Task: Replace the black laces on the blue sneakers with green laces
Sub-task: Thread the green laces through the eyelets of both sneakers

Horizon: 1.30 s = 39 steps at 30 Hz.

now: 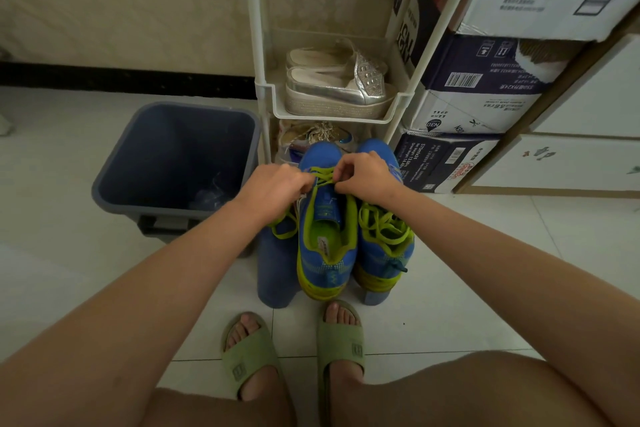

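so from my end, both hands are up on the same blue sneaker [325, 236], the one nearer the grey bin [173, 156]. The left hand [277, 187] and right hand [367, 173] each have their fingers [304, 184] curled in tight, pinching the green lace [323, 177] right at the top eyelets, and the two hands are nearly touching. That sneaker sits heel toward me on what looks like a low blue stool [277, 274], heel poking past the near edge. The second sneaker [384, 253] is pressed up against it at the stool's right edge, and its lace is green too, lying in loose loops [384, 225] over the tongue. Just behind the stool there's a white rack [263, 87] with silver shoes [339, 90] on one shelf, boxes [485, 97] stacked to the right of it, and green slippers [249, 357] on the tiled floor [450, 288] near me
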{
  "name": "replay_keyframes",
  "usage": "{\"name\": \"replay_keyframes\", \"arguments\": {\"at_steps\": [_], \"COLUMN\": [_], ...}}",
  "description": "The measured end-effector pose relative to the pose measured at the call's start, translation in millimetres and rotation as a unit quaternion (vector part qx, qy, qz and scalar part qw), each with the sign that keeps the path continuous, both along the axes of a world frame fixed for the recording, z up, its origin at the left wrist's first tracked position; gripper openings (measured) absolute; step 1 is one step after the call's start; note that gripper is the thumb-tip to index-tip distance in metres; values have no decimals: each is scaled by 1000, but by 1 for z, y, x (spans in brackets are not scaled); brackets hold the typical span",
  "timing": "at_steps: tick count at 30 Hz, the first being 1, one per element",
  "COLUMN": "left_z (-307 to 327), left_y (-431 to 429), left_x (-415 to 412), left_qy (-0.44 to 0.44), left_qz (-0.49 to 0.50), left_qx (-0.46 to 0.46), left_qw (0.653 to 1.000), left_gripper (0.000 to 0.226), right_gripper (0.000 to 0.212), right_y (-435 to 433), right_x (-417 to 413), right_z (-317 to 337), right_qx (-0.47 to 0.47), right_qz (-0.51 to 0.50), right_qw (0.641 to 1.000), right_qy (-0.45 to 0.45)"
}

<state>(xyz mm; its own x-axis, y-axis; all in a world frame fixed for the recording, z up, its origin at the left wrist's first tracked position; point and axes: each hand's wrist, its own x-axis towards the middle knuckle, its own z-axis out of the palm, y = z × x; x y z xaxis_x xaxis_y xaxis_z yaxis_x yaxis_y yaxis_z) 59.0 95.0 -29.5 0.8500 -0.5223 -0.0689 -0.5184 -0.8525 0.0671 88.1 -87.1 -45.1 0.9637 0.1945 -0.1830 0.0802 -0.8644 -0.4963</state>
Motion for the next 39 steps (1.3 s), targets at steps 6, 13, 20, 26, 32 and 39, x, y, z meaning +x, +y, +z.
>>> {"name": "replay_keyframes", "arguments": {"at_steps": [6, 13, 20, 26, 32, 39], "left_z": [-8, -12, -13, -7, -7, -5], "left_y": [1, -14, -20, -18, -21, -22], "left_x": [3, 5, 10, 10, 10, 11], "left_qy": [188, 285, 344, 387, 434, 401], "left_qz": [217, 368, 418, 423, 454, 458], "left_qx": [-276, -403, -380, -373, -448, -431], "left_qw": [917, 788, 750, 729, 637, 666], "left_gripper": [11, 27, 24, 27, 21, 25], "right_gripper": [8, 30, 34, 19, 5, 8], "right_y": [-3, 10, 12, 6, 5, 8], "right_x": [2, 12, 13, 14, 18, 16], "right_z": [-3, 0, 7, 7, -2, -2], "right_qx": [57, -76, -121, -60, 23, 12], "right_qz": [19, 52, 81, 76, 31, 19], "right_qw": [998, 996, 987, 991, 994, 995], "right_qy": [12, 19, 72, 92, 98, 97]}}
